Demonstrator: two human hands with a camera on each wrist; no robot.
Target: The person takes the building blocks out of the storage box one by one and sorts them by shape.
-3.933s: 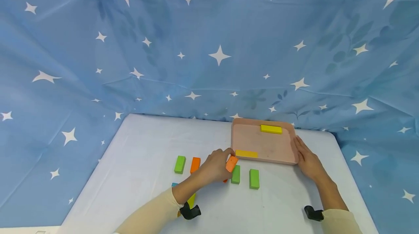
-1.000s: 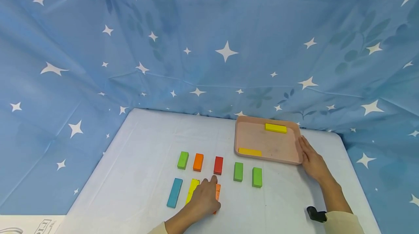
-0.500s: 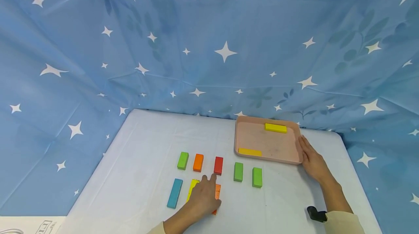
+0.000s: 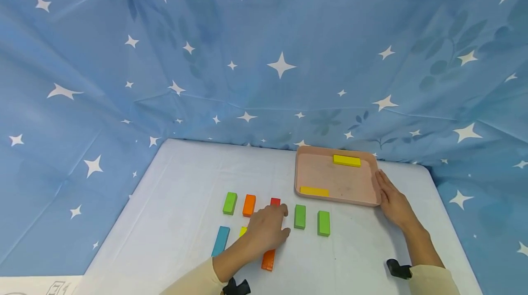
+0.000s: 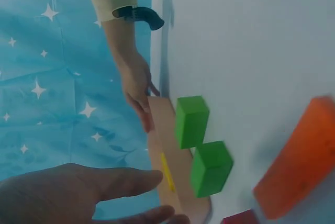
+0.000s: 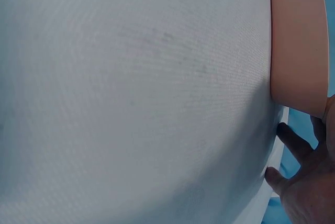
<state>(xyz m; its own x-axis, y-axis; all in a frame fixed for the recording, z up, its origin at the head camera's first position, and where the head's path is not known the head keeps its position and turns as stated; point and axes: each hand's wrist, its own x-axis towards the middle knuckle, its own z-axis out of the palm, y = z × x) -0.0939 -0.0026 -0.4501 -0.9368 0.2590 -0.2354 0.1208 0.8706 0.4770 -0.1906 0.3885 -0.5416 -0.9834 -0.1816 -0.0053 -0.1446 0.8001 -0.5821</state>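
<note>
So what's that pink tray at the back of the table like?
The tray is a shallow, pale pink rectangle with rounded corners and a low raised rim; it looks like plastic. It lies flat at the far right of the white table, close to the starry blue cloth. Two flat yellow blocks lie inside, one near the far edge, one near the front left. The right hand rests against its right rim.

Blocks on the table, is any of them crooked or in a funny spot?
Nothing stands out much. The green blocks, orange block and blue block lie straight in rows. Two yellow blocks sit flat in the pink tray. The left hand covers part of the red, yellow and front orange blocks.
</note>
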